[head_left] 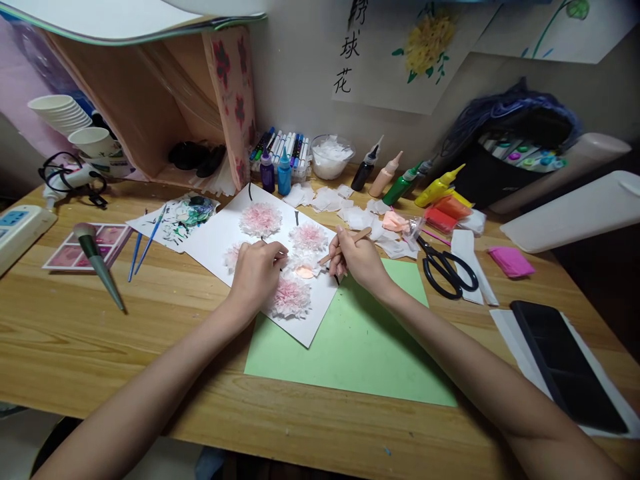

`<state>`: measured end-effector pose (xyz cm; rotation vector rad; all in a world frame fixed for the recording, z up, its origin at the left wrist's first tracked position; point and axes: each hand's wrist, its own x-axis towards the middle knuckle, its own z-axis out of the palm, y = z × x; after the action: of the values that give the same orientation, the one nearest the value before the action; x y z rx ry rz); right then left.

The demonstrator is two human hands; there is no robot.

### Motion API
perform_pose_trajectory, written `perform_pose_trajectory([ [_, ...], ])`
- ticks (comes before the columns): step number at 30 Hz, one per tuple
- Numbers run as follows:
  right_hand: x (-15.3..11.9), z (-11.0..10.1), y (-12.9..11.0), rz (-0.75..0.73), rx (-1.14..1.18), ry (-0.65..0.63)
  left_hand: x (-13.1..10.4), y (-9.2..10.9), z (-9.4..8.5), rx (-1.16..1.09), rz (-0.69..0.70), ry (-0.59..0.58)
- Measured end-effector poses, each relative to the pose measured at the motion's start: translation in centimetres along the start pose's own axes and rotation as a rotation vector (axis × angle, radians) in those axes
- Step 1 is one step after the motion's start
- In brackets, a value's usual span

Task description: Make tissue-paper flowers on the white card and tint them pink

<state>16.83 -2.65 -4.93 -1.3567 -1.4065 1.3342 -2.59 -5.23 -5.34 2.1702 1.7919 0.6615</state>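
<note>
- On my feed, the peach patch lies between both hands, ringed by white tissue on the white sheet.
- My right hand grips the wooden craft stick over the sheet's right edge; its long axis slants down-left towards the patch.
- My left hand, above the sheet, has narrowed fingertips just left of the patch; I can't tell whether they pinch tissue.
- The patch looks smooth, pale and roughly oval.
</note>
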Motion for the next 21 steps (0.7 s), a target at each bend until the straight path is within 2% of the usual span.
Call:
perform_pose_trajectory([
  [3, -0.1, -0.1, 0.2, -0.018, 0.055, 0.001, -0.2, 0.1, 0.1, 0.06, 0.014, 0.003],
  [7, -1.9, -0.9, 1.5, -0.207, 0.064, 0.023, -0.3, 0.0, 0.2, 0.077, 0.022, -0.003],
  [11, -3.3, -1.7, 2.8, -0.47, -0.09, -0.008, -0.2, 0.0, 0.2, 0.081, 0.027, -0.003],
  [16, -3.5, -1.5, 2.8, -0.756, -0.359, -0.094, -0.3, 0.1, 0.1, 0.093, 0.026, -0.002],
  [18, -3.4, -1.3, 2.6, -0.798, -0.44, -0.119, -0.3, 0.1, 0.0, 0.097, 0.025, -0.005],
  [21, -3.2, -1.3, 2.6, -0.784, -0.498, -0.124, -0.3, 0.0, 0.0, 0.097, 0.025, -0.009],
])
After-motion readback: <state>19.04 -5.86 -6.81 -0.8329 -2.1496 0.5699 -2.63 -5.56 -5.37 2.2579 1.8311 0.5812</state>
